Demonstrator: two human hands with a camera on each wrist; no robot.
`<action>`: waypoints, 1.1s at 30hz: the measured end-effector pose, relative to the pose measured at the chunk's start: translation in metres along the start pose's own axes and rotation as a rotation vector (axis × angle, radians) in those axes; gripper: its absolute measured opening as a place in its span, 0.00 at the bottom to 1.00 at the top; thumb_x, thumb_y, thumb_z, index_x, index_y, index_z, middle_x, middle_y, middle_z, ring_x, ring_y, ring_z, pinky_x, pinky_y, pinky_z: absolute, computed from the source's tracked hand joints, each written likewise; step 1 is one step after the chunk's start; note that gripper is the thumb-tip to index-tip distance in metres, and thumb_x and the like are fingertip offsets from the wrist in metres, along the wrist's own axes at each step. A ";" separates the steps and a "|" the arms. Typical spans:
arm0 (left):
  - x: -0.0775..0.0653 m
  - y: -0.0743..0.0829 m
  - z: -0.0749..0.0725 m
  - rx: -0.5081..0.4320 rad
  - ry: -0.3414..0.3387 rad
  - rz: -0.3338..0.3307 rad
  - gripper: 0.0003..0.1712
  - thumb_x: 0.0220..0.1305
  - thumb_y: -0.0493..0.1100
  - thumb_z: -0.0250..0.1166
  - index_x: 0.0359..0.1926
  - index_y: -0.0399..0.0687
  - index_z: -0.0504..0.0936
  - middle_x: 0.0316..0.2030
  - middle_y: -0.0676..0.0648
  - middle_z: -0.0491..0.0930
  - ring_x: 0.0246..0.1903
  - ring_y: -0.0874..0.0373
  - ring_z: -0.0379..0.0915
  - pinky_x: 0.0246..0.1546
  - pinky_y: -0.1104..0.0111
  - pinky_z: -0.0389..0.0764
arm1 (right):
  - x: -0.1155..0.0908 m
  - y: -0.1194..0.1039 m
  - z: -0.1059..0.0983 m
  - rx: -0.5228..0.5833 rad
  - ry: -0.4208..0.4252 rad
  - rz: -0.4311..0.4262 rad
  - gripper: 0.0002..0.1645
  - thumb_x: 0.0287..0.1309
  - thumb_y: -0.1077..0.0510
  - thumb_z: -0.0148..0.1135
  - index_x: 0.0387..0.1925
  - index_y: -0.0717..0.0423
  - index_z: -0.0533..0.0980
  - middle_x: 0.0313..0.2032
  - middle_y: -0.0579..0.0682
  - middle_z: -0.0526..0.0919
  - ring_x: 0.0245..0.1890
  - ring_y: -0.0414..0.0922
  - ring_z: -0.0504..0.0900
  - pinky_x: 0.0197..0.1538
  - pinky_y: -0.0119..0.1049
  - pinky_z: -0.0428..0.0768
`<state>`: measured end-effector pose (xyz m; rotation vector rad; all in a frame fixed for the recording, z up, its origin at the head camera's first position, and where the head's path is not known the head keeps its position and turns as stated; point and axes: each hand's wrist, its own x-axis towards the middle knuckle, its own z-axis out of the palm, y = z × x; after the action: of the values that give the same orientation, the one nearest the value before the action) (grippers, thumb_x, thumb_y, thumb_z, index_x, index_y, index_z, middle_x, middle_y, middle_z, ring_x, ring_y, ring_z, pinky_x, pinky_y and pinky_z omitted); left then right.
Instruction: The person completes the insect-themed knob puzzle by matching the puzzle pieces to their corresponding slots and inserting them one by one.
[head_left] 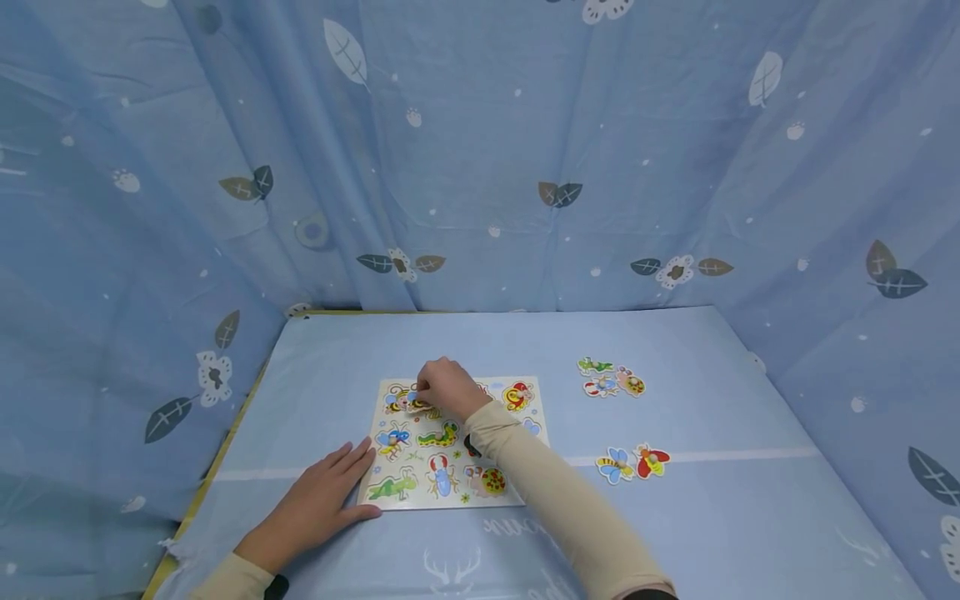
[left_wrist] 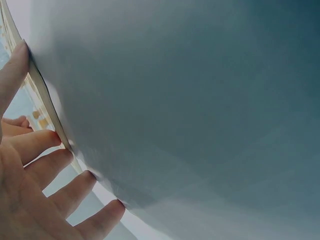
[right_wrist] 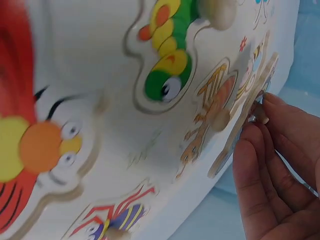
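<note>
A white wooden insect puzzle board point(head_left: 412, 503) lies on the table. My left hand point(head_left: 318, 496) rests at its left edge, fingers point(left_wrist: 50, 162) spread and fairly straight against the rim. Over the board's upper left, my right hand point(head_left: 448, 387) pinches the small wooden knob point(right_wrist: 260, 114) of a bee puzzle piece point(head_left: 417, 406). In the right wrist view this piece point(right_wrist: 231, 140) is tilted and seen nearly edge-on, close over the bee picture point(right_wrist: 248, 75). A caterpillar piece point(head_left: 438, 435) and a blue-winged insect piece point(head_left: 392, 440) sit in the board.
Right of the board lie loose pieces: a green grasshopper point(head_left: 596, 366), a red-horned beetle point(head_left: 600, 387) and a spotted one point(head_left: 633, 383). Nearer lie a blue-winged piece point(head_left: 615, 467) and a red-winged piece point(head_left: 651, 461). Blue patterned curtains point(head_left: 480, 150) surround the table.
</note>
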<state>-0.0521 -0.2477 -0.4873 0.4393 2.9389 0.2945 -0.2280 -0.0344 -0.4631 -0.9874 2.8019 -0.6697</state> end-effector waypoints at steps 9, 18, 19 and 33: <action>-0.002 0.002 -0.003 -0.019 -0.004 0.008 0.54 0.60 0.74 0.64 0.76 0.43 0.68 0.78 0.42 0.64 0.75 0.35 0.61 0.71 0.41 0.69 | 0.008 -0.010 0.007 -0.010 -0.004 -0.027 0.14 0.68 0.54 0.69 0.24 0.50 0.88 0.17 0.39 0.80 0.17 0.34 0.72 0.24 0.25 0.69; -0.003 -0.002 -0.001 -0.006 0.005 0.009 0.54 0.61 0.74 0.64 0.76 0.44 0.68 0.78 0.43 0.63 0.75 0.36 0.61 0.71 0.42 0.69 | 0.015 -0.015 0.015 -0.024 -0.002 -0.016 0.16 0.67 0.53 0.70 0.22 0.50 0.86 0.14 0.39 0.78 0.15 0.34 0.70 0.22 0.25 0.66; -0.003 -0.002 -0.001 -0.004 0.004 0.009 0.54 0.61 0.75 0.64 0.76 0.44 0.68 0.78 0.43 0.63 0.75 0.36 0.61 0.71 0.42 0.69 | 0.015 -0.016 0.015 -0.021 -0.003 -0.012 0.17 0.68 0.53 0.69 0.22 0.51 0.86 0.14 0.39 0.77 0.15 0.34 0.69 0.22 0.25 0.66; -0.004 0.000 0.000 -0.009 0.009 0.014 0.52 0.61 0.71 0.67 0.76 0.44 0.68 0.78 0.43 0.64 0.75 0.36 0.62 0.71 0.41 0.70 | 0.023 -0.018 0.023 -0.016 0.025 -0.021 0.18 0.68 0.53 0.69 0.20 0.49 0.84 0.15 0.40 0.77 0.15 0.35 0.71 0.21 0.25 0.67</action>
<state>-0.0485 -0.2493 -0.4864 0.4592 2.9435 0.3124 -0.2306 -0.0697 -0.4744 -1.0200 2.8267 -0.6683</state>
